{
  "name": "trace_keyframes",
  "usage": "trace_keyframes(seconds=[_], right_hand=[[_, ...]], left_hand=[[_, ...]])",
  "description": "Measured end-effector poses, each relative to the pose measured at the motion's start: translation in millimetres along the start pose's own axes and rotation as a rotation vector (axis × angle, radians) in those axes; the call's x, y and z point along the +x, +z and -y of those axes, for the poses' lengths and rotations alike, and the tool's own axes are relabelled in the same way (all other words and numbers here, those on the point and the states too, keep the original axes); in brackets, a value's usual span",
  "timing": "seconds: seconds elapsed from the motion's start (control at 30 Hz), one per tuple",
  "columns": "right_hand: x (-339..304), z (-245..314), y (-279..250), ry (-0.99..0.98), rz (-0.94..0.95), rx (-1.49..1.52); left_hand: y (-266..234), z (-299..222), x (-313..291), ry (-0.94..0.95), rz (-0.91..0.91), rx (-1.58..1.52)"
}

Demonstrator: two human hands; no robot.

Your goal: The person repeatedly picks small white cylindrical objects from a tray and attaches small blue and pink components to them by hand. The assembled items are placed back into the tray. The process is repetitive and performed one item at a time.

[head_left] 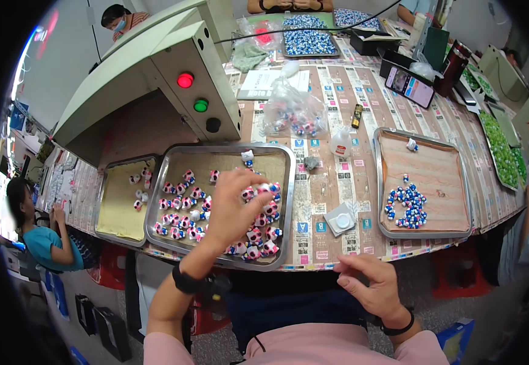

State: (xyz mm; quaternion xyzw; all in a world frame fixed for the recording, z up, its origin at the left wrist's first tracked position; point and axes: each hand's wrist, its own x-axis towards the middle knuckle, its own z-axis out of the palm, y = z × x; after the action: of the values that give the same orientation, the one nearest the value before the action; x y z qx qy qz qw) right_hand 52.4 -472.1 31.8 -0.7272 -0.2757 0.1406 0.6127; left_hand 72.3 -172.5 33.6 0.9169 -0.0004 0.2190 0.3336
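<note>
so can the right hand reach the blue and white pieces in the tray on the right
Probably yes: the right hand looks empty and near, with only the tray rim between it and those pieces.

On the counter [357, 173], which is covered with printed paper, there stands a large pale machine [161, 64] with a red button [185, 80] and a green button [200, 106], and farther back are a crumpled green cloth [249, 56], a leaning phone [409, 86] with lit screen, and a dark flask [453, 68].
</note>
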Motion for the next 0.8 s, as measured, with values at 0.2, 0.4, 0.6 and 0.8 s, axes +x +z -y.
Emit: trace_keyframes(seconds=[0.2,0.4,0.6,0.8], right_hand=[[-9.8,-1.1,12.8,0.083,0.078,-0.006],[-20.5,-13.4,14.8,0.124,-0.002,-0.001],[-24.0,-17.9,26.4,0.186,0.010,0.112],[-16.0,-1.4,40.4,0.060,0.106,-0.026]], left_hand=[[6.1,40.2,4.7,0.066,0.052,0.222],[-52.8,41.1,-21.6,0.038,-0.104,0.253],[-170.8,189.4,-85.1,-0.232,-0.314,0.668],[-193.1,254.0,-78.1,-0.597,0.000,0.605]])
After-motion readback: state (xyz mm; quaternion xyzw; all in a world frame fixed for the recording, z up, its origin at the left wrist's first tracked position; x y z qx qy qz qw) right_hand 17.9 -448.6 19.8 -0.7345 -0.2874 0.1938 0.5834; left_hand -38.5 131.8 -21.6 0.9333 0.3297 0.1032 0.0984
